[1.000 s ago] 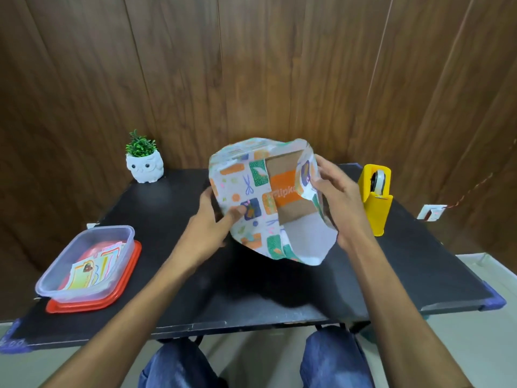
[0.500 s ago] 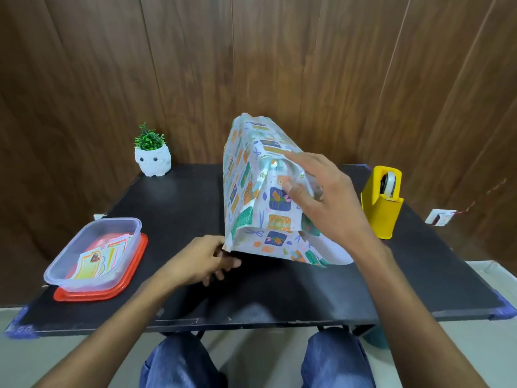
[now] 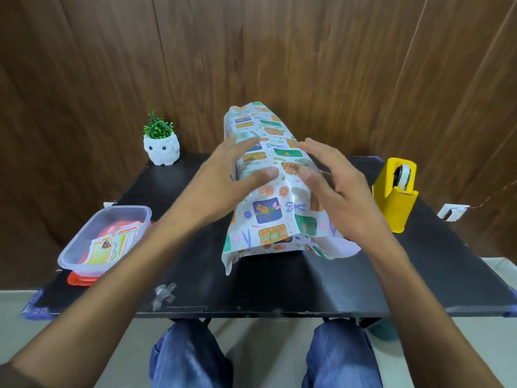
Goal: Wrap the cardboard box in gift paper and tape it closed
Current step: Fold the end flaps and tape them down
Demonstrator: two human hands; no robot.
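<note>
Smoothing the wrap
Box (image 3: 268, 191) runs lengthwise away; left hand (image 3: 223, 175) and right hand (image 3: 333, 189) flank it, spread flat, gripping nothing.

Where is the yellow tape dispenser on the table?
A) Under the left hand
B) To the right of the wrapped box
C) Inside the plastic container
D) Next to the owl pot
B: the tape dispenser stands alone near the table's right edge, right of the wrapped box.
</note>
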